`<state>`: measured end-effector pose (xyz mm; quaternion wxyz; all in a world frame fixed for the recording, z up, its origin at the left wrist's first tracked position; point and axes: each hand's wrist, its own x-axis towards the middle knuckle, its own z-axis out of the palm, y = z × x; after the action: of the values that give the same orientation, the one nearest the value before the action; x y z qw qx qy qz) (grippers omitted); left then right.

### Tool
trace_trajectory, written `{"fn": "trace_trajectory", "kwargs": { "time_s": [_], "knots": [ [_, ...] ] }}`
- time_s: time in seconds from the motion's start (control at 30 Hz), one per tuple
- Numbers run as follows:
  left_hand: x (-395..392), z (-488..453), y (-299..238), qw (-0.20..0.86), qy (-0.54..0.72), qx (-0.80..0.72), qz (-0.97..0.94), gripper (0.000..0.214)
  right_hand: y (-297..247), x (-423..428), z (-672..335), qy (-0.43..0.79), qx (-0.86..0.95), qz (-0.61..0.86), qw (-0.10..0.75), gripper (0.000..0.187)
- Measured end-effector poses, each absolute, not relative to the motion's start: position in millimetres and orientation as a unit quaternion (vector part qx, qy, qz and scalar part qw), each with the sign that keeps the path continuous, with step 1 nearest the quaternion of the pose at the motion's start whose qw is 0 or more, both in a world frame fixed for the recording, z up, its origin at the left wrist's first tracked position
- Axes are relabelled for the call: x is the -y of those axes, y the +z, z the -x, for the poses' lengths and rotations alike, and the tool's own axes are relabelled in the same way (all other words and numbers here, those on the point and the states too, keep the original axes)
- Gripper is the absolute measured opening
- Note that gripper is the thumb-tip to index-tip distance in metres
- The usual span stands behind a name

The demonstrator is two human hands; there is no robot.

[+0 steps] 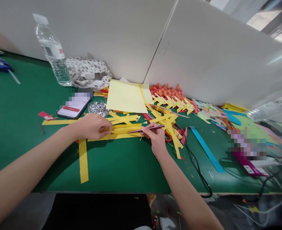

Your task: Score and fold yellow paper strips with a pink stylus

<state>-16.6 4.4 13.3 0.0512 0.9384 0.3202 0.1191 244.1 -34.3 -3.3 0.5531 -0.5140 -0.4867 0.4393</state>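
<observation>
Head view shows long, narrow, overlapping yellow strips [124, 130]

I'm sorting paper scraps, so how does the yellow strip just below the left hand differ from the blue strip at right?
The yellow strip runs almost straight down the picture; the blue strip slants. The yellow strip lies near the left hand, the blue strip right of the right hand. Both are narrow and lie on the green table.
</observation>
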Motion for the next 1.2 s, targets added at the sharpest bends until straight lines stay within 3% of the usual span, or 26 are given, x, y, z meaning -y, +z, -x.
{"fn": "trace_trajectory", "kwargs": {
  "time_s": [0.4, 0.87, 1.2],
  "knots": [
    [5, 3, 9, -0.036, 0.129, -0.292, -0.947, 0.022, -6, 40, -236, 0.454, 0.518, 0.508, 0.518, 0.027],
    [5, 2, 9, 0.041, 0.119, -0.297, -0.947, 0.022, -4, 38, -228, 0.446, 0.568, 0.497, 0.481, 0.021],
    [3, 2, 8, 0.074, 0.112, -0.310, -0.941, 0.022, -3, 38, -237, 0.454, 0.522, 0.504, 0.517, 0.024]
  ]
}}
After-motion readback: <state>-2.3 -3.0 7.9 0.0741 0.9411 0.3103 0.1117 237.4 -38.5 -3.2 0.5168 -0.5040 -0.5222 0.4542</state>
